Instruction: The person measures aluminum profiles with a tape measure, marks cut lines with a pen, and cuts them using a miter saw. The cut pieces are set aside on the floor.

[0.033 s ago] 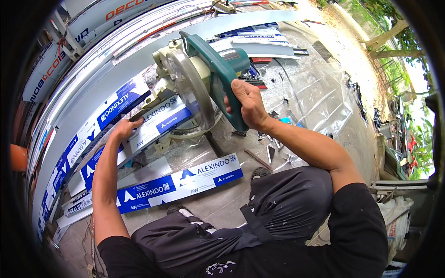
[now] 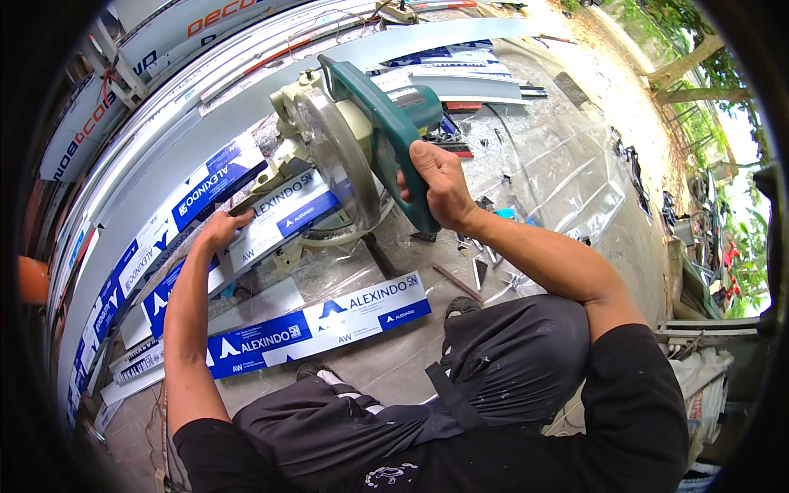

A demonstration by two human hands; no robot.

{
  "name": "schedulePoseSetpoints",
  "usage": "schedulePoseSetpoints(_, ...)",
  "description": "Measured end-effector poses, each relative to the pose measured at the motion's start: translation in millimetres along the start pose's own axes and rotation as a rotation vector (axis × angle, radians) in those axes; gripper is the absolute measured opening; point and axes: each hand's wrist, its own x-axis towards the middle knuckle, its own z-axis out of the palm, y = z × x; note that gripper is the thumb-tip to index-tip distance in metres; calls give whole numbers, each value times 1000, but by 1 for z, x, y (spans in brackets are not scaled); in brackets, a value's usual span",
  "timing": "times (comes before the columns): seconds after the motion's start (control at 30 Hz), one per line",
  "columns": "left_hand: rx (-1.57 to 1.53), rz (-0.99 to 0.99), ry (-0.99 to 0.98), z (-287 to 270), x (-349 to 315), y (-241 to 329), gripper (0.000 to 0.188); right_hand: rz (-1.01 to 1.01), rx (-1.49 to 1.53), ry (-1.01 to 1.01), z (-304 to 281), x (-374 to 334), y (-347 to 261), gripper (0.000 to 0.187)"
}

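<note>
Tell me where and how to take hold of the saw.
Grip the saw by the lower part of its green handle, coming from the right, where the right hand is. That side looks best: the handle's long bar slopes down toward the person there, while the round clear guard bulges on its left.

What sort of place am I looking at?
Probably an outdoor or half-open cutting workshop: there's a green-and-cream circular-bladed saw, a long flat bar in blue-and-white printed film at it, and a leafy green tree beyond.

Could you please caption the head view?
Right hand gripping the saw's green handle, left hand at a blue-and-white strip.
</note>
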Motion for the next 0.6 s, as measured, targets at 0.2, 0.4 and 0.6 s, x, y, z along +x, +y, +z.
schedulePoseSetpoints(0.2,-28,-2,18,4,6,-10,78,-22,13,-4,0,-1,4,55)
schedulePoseSetpoints(0.4,-6,-35,-1,1,2,-3,80,-48,30,10,-3,-6,30,52)
schedulePoseSetpoints(0.6,68,-47,30,-3,-14,13,87,-79,-19,-61,2,-8,36,52)
